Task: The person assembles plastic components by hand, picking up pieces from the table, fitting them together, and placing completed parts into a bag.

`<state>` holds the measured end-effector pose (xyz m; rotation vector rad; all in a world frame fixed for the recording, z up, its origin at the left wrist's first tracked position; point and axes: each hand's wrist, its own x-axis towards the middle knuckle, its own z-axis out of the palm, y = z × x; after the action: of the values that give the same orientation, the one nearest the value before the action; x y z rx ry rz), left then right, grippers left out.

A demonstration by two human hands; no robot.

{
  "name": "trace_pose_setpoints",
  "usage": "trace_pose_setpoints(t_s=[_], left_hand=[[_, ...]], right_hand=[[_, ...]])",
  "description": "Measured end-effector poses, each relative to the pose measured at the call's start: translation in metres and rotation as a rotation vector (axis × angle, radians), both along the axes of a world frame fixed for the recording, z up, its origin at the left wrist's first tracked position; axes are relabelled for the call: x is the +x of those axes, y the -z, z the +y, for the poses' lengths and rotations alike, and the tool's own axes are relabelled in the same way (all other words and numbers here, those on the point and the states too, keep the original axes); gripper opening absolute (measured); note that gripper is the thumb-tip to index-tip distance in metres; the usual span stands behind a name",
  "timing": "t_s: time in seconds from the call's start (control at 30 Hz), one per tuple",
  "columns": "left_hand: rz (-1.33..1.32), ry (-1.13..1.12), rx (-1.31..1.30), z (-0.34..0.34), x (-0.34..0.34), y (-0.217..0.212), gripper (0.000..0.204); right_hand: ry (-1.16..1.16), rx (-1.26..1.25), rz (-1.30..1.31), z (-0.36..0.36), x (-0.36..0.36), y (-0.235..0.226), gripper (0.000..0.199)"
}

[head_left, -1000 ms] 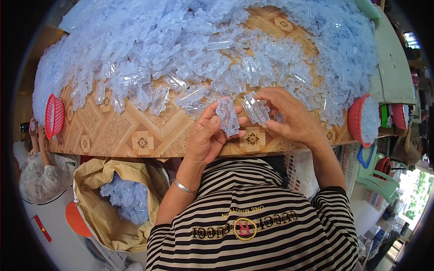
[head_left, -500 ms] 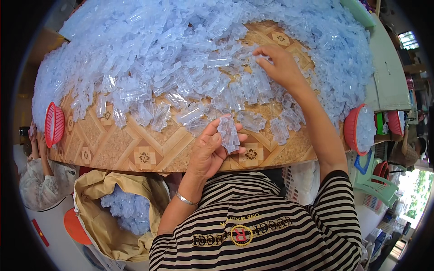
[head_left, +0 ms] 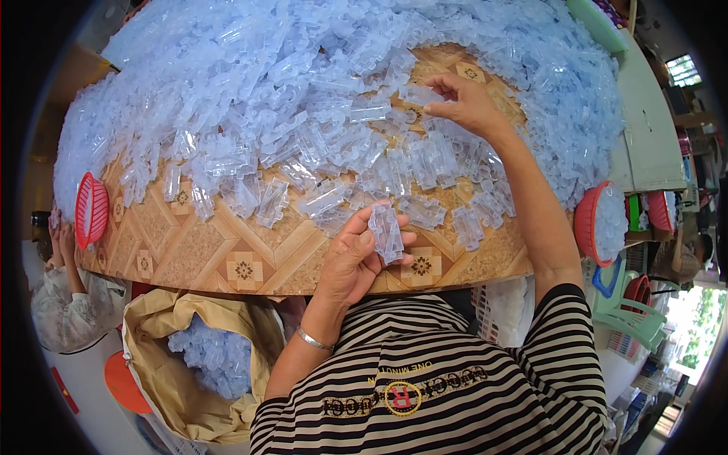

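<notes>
My left hand (head_left: 349,258) is near the table's front edge, palm up. Its fingers and thumb hold a clear plastic part (head_left: 387,233), a small boxy moulded piece. Farther off and to the right, my right hand (head_left: 472,108) has thumb and forefinger closed on the end of another transparent plastic piece (head_left: 419,95). Under and around that hand, loose parts of the same kind (head_left: 425,161) lie scattered over the patterned table (head_left: 205,254). A large heap of them (head_left: 280,68) covers the far side.
A red basket (head_left: 92,211) stands at the table's left edge; another red basket (head_left: 604,224) holding clear parts is at the right. Below the edge, a brown paper sack (head_left: 152,334) contains more parts. Another person's arms (head_left: 67,254) reach in at far left. A green plastic chair (head_left: 633,315) stands right.
My right hand has closed on a clear plastic piece and lifted it slightly from the pile. My left hand keeps its part, a touch lower in view.
</notes>
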<state>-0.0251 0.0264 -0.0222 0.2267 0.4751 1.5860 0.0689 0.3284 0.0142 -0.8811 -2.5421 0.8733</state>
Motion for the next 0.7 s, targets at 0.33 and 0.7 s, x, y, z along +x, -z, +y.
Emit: trace_pose_setpoints(t_s=[0.33,0.7], left_hand=[[0.015,-0.018,0.016,-0.003,0.000,0.000,0.061],[0.024,-0.023,0.007,-0.003,0.001,0.000,0.061]], right_hand=[[-0.106,-0.098,0.148,-0.056,0.029,-0.028,0.053],[-0.256,0.068,0.112,-0.085,0.049,-0.036,0.057]])
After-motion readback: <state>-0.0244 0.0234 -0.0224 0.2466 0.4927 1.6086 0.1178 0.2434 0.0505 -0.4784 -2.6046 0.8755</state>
